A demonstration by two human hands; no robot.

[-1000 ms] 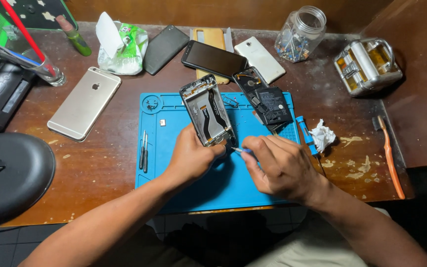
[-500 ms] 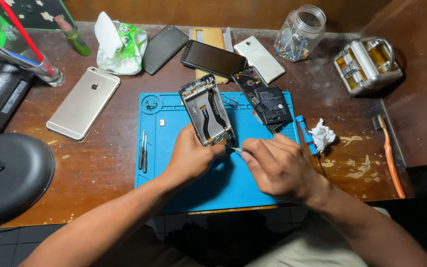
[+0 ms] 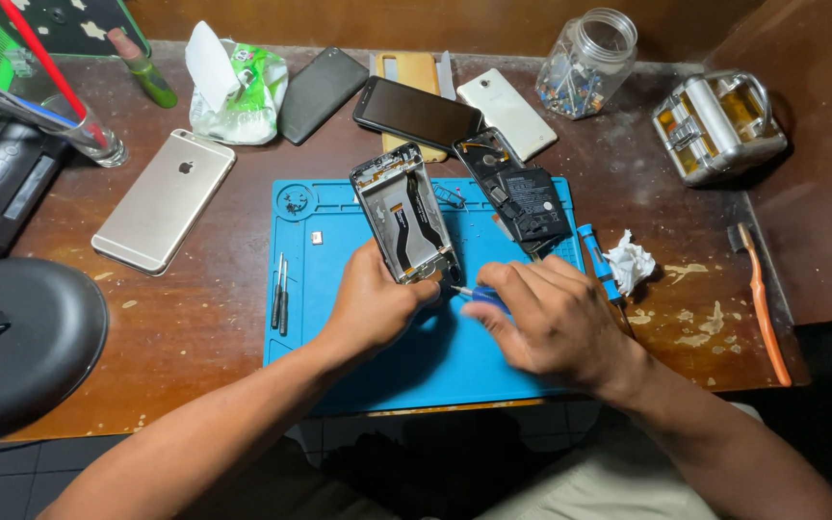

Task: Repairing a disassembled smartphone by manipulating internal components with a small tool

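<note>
Blue silicone mat (image 3: 339,327) is laid on the wooden worktop (image 3: 195,318). On it, the opened phone frame (image 3: 406,217) is pinched at its lower end by the left hand (image 3: 373,303). A small screwdriver (image 3: 474,293) is gripped by the right hand (image 3: 551,323), its tip at the frame's lower corner.

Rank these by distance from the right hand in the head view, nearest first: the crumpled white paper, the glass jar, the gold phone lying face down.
1. Crumpled white paper: just beyond the right hand, off the blue mat's right edge.
2. Glass jar: at the desk's far edge.
3. Gold phone: far across the desk, left of the mat.
</note>
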